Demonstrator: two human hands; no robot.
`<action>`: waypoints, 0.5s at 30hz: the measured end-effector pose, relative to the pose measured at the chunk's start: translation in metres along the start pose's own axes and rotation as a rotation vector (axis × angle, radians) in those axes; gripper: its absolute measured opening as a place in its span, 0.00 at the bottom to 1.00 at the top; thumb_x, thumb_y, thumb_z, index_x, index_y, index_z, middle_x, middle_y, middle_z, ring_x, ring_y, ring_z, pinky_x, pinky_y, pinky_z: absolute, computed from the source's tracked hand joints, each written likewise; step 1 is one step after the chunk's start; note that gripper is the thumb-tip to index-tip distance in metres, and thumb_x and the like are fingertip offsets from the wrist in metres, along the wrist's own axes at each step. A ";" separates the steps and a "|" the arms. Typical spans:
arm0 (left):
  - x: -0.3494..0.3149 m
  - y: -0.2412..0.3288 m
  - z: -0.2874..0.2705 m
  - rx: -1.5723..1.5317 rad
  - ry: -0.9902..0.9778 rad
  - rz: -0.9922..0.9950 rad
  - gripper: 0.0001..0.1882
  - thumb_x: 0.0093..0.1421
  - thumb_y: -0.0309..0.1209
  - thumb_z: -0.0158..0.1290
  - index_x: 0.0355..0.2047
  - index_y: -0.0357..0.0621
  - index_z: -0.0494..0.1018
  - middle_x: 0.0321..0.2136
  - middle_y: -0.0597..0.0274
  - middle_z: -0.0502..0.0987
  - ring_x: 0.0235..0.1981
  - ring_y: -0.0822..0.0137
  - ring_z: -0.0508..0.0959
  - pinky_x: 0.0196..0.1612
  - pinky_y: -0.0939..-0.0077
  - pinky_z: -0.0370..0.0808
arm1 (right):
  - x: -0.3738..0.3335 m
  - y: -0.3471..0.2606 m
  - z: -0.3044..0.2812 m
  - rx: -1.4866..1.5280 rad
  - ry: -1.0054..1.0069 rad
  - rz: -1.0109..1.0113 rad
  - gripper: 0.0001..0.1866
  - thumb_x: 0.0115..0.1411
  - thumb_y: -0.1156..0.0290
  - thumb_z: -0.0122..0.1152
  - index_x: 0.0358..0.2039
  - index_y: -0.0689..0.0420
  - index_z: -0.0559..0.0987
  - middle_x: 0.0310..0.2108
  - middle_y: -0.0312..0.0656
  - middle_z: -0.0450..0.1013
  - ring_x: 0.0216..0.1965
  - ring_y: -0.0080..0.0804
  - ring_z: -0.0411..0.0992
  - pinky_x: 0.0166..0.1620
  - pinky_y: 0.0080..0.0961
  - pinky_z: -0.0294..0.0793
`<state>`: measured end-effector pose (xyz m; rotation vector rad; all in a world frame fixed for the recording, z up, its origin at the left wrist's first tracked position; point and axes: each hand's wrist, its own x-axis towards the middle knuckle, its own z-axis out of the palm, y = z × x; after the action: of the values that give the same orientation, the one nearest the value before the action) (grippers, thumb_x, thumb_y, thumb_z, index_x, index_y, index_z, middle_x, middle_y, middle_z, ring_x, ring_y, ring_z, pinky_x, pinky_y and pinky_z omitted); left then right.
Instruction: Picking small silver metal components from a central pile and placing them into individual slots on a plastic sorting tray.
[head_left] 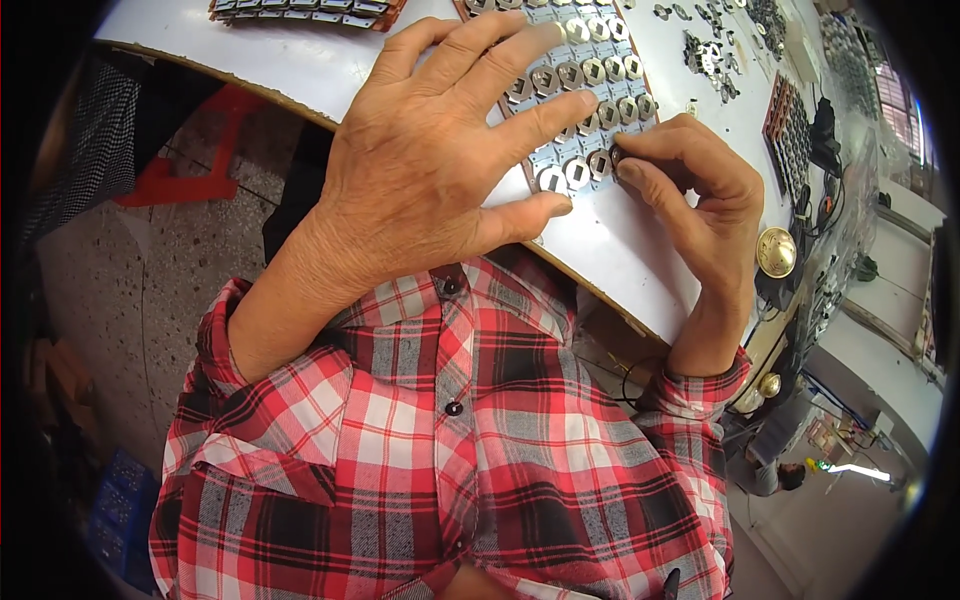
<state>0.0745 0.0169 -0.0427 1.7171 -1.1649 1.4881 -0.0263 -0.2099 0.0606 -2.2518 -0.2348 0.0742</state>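
My left hand (430,150) lies flat with fingers spread on a brown tray (640,75) packed with rows of small silver metal parts (590,70), pressing it onto the white table (620,240). My right hand (700,190) is at the tray's near right corner, with thumb and forefinger pinched on one small metal part (617,157) at the edge of the rows. My palm hides much of the tray's left side.
Loose metal parts (710,50) lie scattered at the table's back right beside another filled tray (790,125). A third tray (300,10) sits at the far left edge. A brass knob (776,252) is just right of my wrist. Speckled floor and a red stool (175,175) lie left.
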 end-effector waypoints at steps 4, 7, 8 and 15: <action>-0.002 0.000 0.000 0.004 0.026 0.009 0.26 0.59 0.48 0.62 0.54 0.48 0.83 0.57 0.43 0.77 0.59 0.48 0.75 0.59 0.54 0.70 | 0.000 0.020 -0.020 0.040 0.404 0.041 0.13 0.64 0.78 0.70 0.50 0.60 0.86 0.35 0.31 0.81 0.27 0.10 0.69 0.28 0.10 0.61; -0.001 0.000 0.002 0.006 0.046 0.020 0.26 0.59 0.48 0.62 0.54 0.48 0.83 0.57 0.43 0.77 0.59 0.48 0.75 0.59 0.54 0.71 | 0.004 0.033 -0.036 -0.109 0.445 0.142 0.12 0.63 0.78 0.70 0.48 0.58 0.87 0.31 0.31 0.81 0.29 0.11 0.70 0.31 0.13 0.66; -0.002 -0.001 0.005 0.002 0.054 0.023 0.26 0.59 0.48 0.61 0.54 0.48 0.83 0.57 0.43 0.77 0.59 0.48 0.75 0.59 0.54 0.71 | 0.004 0.040 -0.035 -0.077 0.417 0.178 0.12 0.64 0.77 0.70 0.48 0.58 0.87 0.32 0.30 0.80 0.28 0.10 0.68 0.30 0.12 0.64; -0.005 -0.003 0.009 0.009 0.087 0.044 0.26 0.60 0.49 0.61 0.54 0.48 0.83 0.56 0.42 0.77 0.58 0.48 0.75 0.59 0.54 0.71 | 0.006 0.044 -0.028 -0.233 0.288 0.102 0.09 0.67 0.76 0.68 0.47 0.61 0.86 0.34 0.29 0.79 0.35 0.15 0.73 0.43 0.13 0.71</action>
<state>0.0818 0.0118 -0.0493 1.6250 -1.1588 1.5814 -0.0101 -0.2571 0.0448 -2.4704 0.0285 -0.2333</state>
